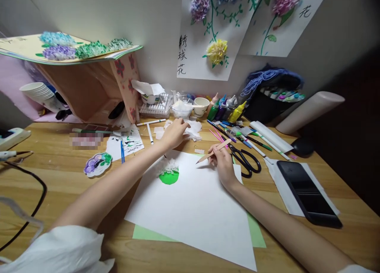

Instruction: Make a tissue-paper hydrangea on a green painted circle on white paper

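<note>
My left hand (175, 134) reaches to the pile of thin white paper pieces (194, 129) at the back of the table. Its fingers are curled together at the pile's edge, and what lies between the fingertips is hidden. In my right hand (223, 164) is a pointed wooden stick (212, 151), its tip angled left over the white sheet (196, 213). On that sheet's upper left lies a bright green paper disc (169, 177), its upper part covered with small white paper tufts (170, 166). Light green paper (257, 229) shows from under the sheet.
Black-handled scissors (246, 162) lie right of the sheet, near several pens and a phone (308, 194). Paint bottles (225, 109), a paper cup (202, 106) and a small bowl (182, 109) line the back. Left are a paint palette (97, 164), brushes (122, 148) and a cable (43, 186).
</note>
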A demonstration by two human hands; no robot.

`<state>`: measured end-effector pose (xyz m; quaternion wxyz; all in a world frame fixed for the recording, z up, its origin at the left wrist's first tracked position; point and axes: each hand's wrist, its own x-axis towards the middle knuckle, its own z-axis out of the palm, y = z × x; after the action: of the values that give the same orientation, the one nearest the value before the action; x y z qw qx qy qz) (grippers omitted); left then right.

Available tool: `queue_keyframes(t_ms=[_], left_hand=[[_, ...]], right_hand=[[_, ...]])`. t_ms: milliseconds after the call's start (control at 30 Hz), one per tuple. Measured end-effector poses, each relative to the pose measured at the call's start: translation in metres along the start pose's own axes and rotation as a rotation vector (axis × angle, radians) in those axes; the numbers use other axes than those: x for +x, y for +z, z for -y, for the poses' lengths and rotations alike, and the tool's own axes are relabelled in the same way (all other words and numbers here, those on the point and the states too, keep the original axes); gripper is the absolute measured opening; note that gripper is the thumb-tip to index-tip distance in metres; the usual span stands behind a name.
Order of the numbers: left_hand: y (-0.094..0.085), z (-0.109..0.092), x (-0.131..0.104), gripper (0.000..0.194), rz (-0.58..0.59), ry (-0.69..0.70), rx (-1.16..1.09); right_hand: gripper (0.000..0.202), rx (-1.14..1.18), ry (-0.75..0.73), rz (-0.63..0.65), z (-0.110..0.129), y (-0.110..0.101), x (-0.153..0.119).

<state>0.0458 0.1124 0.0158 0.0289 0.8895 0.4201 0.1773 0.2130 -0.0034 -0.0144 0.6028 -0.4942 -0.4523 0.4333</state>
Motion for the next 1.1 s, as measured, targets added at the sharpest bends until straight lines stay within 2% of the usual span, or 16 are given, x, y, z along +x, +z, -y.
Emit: queue_keyframes(t_ms=[100,200,300,400,500,600,633,700,800,900,1000,1100], left_hand=[[0.009,0.005,0.014,0.011,-0.011,0.005,-0.07],[0.005,0.01,0.019,0.009,-0.067,-0.079,-0.246],[-0.012,0.01,0.01,0.01,-0.084,-0.21,-0.461],[-0.04,0.006,-0.018,0.018,-0.041,-0.277,-0.654],[-0.07,0.0,-0.059,0.02,0.112,-0.225,-0.778],[-0.088,-0.004,-0.1,0.014,0.411,-0.069,-0.834],[-0.089,-0.005,-0.111,0.013,0.477,-0.054,-0.81],[-0.085,-0.008,-0.128,0.015,0.509,-0.08,-0.723],[-0.071,-0.011,-0.14,0.014,0.436,-0.128,-0.569],[-0.061,-0.012,-0.142,0.013,0.376,-0.153,-0.445],[-0.058,-0.012,-0.141,0.012,0.331,-0.172,-0.366],[-0.058,-0.011,-0.14,0.012,0.29,-0.183,-0.32]], right_hand=[[0.027,0.017,0.019,-0.006,-0.002,-0.002,0.001],[0.028,0.021,0.019,-0.009,-0.004,-0.003,0.002],[0.028,0.028,0.014,0.0,-0.004,-0.003,0.002],[0.026,0.041,0.008,0.003,-0.005,-0.003,0.002],[0.023,0.012,-0.052,0.023,-0.002,-0.003,-0.001],[0.022,-0.03,-0.175,0.06,0.004,-0.001,-0.01],[0.021,-0.034,-0.216,0.075,0.007,0.001,-0.013],[0.021,-0.041,-0.281,0.124,0.012,0.008,-0.021],[0.019,-0.084,-0.423,0.244,0.015,0.021,-0.031],[0.017,-0.173,-0.642,0.396,0.014,0.034,-0.035],[0.016,-0.256,-0.804,0.506,0.012,0.043,-0.033],[0.018,-0.351,-0.895,0.563,0.01,0.049,-0.03]])
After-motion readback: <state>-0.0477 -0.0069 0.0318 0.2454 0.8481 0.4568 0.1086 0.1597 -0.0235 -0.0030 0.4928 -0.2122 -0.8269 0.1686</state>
